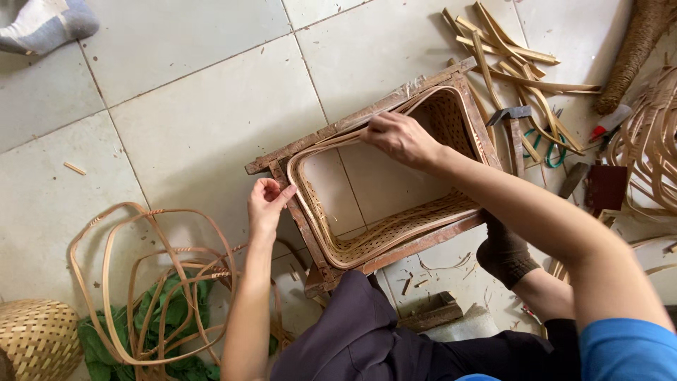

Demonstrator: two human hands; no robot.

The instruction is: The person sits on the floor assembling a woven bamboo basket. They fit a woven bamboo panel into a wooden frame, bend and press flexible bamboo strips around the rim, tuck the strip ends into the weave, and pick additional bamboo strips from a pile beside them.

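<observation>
A person seated on a pale tiled floor point(197, 127) works at a weathered, reddish-brown square wooden frame point(338, 130) that holds a half-woven tan cane basket point(395, 229), seen from above. The frame stands on the tiles directly ahead of the person's dark-trousered knee point(352, 317).

The left hand point(266, 204) sits at the frame's near-left corner, its fingers curled in together and the thumb tip meeting them in a pinch at the bent cane rim point(300, 159) of the basket; whatever thin strand lies between them is too small to make out. The right hand point(400, 137) presses down on the far rail, fingers bunched and bent over the rim strips where they run along the wood, the fingertips tucked out of sight beneath the knuckles.

A foot in a dark brown sock point(504, 254) braces against the frame's near-right side. Loose hoops of bent brown cane point(141, 282) lie to the left over green leaves point(169, 317), beside a small woven straw-coloured basket point(35, 339) cut off by the picture's edge. To the upper right are flat split cane strips point(508, 53), a steel-headed hammer with a wooden handle point(513, 123) and green-handled scissors point(546, 148), partly buried under the strips. More coiled cane point(649, 141) runs off the right edge.
</observation>
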